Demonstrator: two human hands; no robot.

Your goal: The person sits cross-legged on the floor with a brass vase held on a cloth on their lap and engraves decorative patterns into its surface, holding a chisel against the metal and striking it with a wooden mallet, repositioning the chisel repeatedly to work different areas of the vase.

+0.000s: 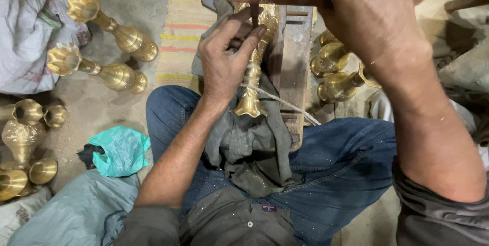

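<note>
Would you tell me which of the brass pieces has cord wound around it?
The brass piece under the left hand, lying on the grey cloth; the other brass pieces on the floor carry no cord.

Two shiny gold vases (pixel 109 29) lie on the dusty floor (pixel 91 106) near a white sack (pixel 25 32). More gold pots (pixel 23 144) sit at the left edge. A green plastic bag (pixel 119 149) lies crumpled beside a striped mat (pixel 183 27). Other brass pieces (pixel 336 70), maybe vases too, lie on the right.

Dusty floor (pixel 97 106), brass vases (pixel 114 34) (lying sideways), striped mat (pixel 181 27)
</note>
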